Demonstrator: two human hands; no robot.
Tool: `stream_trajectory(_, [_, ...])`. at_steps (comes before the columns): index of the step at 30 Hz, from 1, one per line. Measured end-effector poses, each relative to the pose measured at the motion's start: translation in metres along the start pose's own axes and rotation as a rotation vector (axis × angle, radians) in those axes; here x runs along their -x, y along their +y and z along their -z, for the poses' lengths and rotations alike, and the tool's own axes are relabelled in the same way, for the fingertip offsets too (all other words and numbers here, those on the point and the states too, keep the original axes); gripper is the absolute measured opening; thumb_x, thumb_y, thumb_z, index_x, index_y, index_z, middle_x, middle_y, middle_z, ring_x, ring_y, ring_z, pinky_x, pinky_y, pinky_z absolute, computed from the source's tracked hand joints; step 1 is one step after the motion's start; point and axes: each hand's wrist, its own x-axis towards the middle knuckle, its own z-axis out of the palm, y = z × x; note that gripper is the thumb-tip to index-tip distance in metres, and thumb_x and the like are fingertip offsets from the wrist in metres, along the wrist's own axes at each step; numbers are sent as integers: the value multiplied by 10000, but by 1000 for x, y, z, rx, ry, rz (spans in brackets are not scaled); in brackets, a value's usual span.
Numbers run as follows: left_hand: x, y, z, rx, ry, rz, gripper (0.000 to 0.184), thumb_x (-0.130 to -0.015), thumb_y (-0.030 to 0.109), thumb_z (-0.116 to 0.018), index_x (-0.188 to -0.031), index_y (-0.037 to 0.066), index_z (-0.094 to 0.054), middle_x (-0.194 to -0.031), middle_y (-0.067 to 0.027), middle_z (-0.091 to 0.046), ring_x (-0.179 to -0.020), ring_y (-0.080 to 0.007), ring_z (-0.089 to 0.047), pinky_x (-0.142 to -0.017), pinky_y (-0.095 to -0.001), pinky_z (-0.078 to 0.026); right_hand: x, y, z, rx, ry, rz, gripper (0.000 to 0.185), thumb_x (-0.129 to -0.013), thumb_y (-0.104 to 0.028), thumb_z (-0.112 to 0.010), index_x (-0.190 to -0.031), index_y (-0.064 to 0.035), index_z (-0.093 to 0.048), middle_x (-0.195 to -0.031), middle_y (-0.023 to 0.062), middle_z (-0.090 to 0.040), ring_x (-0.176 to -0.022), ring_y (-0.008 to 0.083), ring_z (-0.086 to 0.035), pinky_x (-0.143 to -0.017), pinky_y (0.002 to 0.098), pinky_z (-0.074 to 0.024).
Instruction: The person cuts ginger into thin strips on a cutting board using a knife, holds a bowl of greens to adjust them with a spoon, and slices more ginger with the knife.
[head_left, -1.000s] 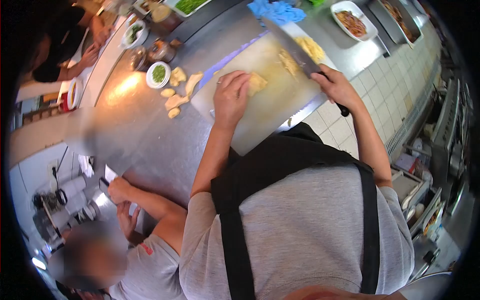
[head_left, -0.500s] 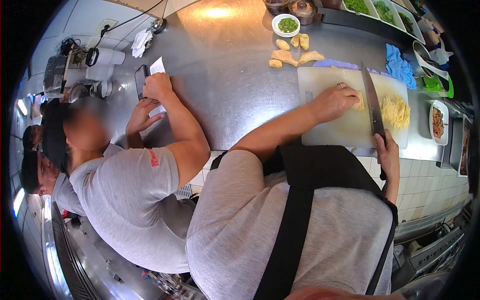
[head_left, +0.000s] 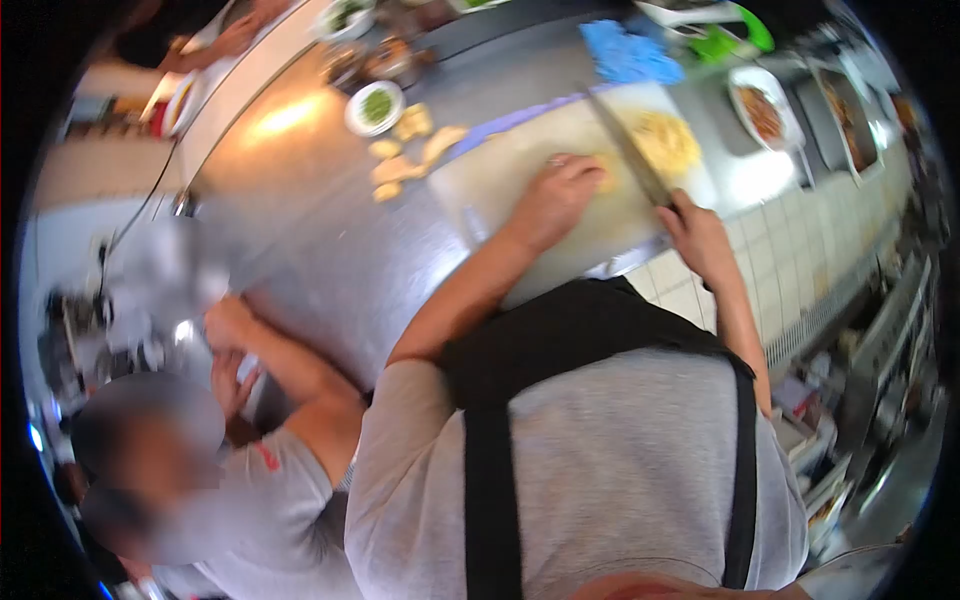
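My left hand (head_left: 556, 200) rests on the white cutting board (head_left: 490, 185), its fingertips closed on a pale yellow piece of ginger (head_left: 607, 178), mostly covered by the fingers. My right hand (head_left: 698, 240) grips the handle of a long kitchen knife (head_left: 628, 145). The blade lies between the held piece and a heap of fine yellow ginger shreds (head_left: 668, 143) on the board's right side. Beyond the board's left corner lie several peeled, knobby ginger pieces (head_left: 400, 170) on the steel counter.
Near the ginger stands a small white bowl of chopped greens (head_left: 377, 107). A blue cloth (head_left: 632, 55) lies behind the board, and a purple cloth (head_left: 510, 120) shows under its edge. Food trays (head_left: 765, 110) stand right. At left, a co-worker's arms (head_left: 290, 350) reach over the counter.
My view has turned and blurred, so the counter, board and co-worker appear shifted and tilted. My left hand still holds the ginger piece, and my right hand still holds the knife.
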Motion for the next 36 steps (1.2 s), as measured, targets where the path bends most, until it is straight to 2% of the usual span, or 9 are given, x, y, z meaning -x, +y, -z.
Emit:
stream_trajectory(2, [-4,6,5,28,1,42,171,-794,33,-603,-949,8,-672,-1006,-123,-632,-948,-292,-594,-856,-389,-478,5,-4,-1,81,-9,-11,241,-915,-295,-553,-972,-63,-520,-707,233,-631,-707,420,-636,-638,510,-499])
stream_trajectory(8, [-14,16,10,-29,-11,60,178,-781,23,-613,-948,2,-669,-986,-117,-634,-927,-289,-587,-810,-372,-495,12,-21,-3,153,-28,13,247,-923,-298,-534,-951,-56,-494,-703,191,-650,-692,398,-647,-614,499,-507])
stream_trajectory(15, [-15,12,5,-84,-48,10,198,-771,9,-604,-962,-2,-656,-994,-104,-642,-914,-278,-596,-804,-357,-500,10,-30,-10,180,-56,10,240,-932,-288,-515,-945,-52,-479,-664,191,-641,-648,394,-648,-571,498,-511])
stream_trajectory(18, [-16,12,4,-104,-42,-6,214,-762,5,-601,-969,4,-652,-1003,-98,-643,-920,-278,-596,-807,-354,-499,6,-35,-5,224,-91,33,208,-930,-244,-502,-934,-38,-475,-643,189,-634,-638,387,-656,-557,488,-518])
stream_trajectory(21, [-15,11,5,-85,-76,27,195,-811,25,-618,-1001,16,-662,-1033,-100,-648,-951,-288,-589,-838,-366,-479,7,-47,15,268,-113,90,177,-922,-200,-493,-921,-25,-466,-635,185,-634,-642,378,-664,-551,475,-523])
stream_trajectory(24, [-17,11,4,-128,-75,-3,214,-764,8,-596,-970,11,-654,-1022,-88,-642,-928,-279,-590,-815,-353,-496,9,-51,18,305,-147,88,161,-913,-177,-489,-910,-17,-468,-637,184,-637,-648,375,-668,-550,471,-526])
stream_trajectory(29, [-16,11,4,-108,-95,25,219,-771,11,-586,-977,14,-659,-1021,-89,-642,-935,-279,-585,-826,-356,-493,0,-39,-12,217,-93,49,178,-923,-194,-491,-903,-18,-475,-635,184,-637,-636,376,-666,-540,475,-523])
stream_trajectory(36, [-17,11,4,-99,-84,19,221,-774,20,-583,-979,20,-665,-1027,-90,-642,-952,-274,-583,-839,-355,-490,12,-53,16,266,-158,52,216,-937,-245,-493,-933,-31,-465,-635,179,-635,-633,377,-657,-555,488,-516])
